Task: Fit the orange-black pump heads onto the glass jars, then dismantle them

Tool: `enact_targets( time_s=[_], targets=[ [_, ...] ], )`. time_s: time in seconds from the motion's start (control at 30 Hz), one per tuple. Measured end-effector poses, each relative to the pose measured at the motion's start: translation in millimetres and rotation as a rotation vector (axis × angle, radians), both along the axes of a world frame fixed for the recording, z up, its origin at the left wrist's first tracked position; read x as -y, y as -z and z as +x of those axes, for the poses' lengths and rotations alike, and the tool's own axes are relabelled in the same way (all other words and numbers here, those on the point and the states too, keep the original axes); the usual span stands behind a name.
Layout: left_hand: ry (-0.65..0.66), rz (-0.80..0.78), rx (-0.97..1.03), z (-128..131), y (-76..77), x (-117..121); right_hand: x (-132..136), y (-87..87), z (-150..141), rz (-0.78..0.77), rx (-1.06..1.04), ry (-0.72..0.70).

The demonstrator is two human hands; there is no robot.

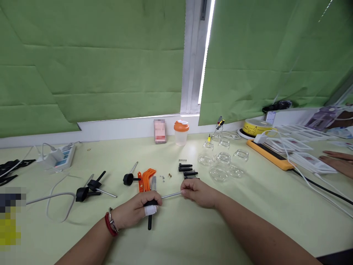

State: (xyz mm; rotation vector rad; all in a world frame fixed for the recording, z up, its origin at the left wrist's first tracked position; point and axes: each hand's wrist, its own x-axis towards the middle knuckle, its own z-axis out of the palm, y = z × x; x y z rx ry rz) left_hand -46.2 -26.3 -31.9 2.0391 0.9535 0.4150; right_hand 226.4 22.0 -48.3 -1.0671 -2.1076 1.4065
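Note:
My left hand [140, 208], with white tape on a finger, is closed around a black plastic part whose black handle [149, 222] sticks out below. From that part a thin metal rod [171, 195] runs rightward. The tip of the rod is pinched in the fingertips of my right hand [198, 192]. Orange plastic pieces [149, 179] and several loose metal rods [153, 183] lie just beyond my left hand. Beyond my right hand are black rods with springs [188, 169] and a loose spring [182, 160]. Tiny metal bits [163, 178] lie between these groups.
Black parts with rods [130, 179] lie to the left, with others [87, 192] farther left. Glass jars [220, 171] stand at the right. An orange-lidded cup [181, 132] is at the back. Another person's hand [338, 162] rests at far right, past an orange power strip [268, 154].

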Motion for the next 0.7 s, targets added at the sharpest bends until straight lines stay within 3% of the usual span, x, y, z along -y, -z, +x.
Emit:
enact_targets(
  time_s=[0.23,0.7],
  targets=[
    [0.003,0.001,0.007,0.5,0.8,0.4,-0.8,4.4,0.2,0.026,0.062,0.007],
    [-0.005,-0.001,-0.003,1.0,-0.9,-0.1,-3.1,6.8,2.1,-0.078,-0.063,-0.024]
  ],
)
